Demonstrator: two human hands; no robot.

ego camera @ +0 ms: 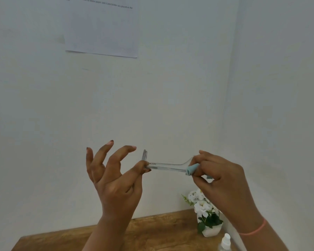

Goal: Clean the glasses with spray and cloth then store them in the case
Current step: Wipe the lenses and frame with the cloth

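The clear-framed glasses [168, 166] are held up in the air before the white wall, edge-on to me. My left hand [116, 178] pinches the frame's left end between thumb and forefinger, the other fingers spread wide. My right hand [219, 176] grips the opposite end through a light blue cloth [192, 169] bunched around the frame. A white spray bottle [226, 241] stands on the wooden table [161, 230] at the bottom right, below my right forearm. No case is in view.
A small white pot of white flowers [206, 212] sits at the table's back right corner, beside the spray bottle. A printed sheet of paper [101, 26] hangs on the wall above. Walls close off the back and right.
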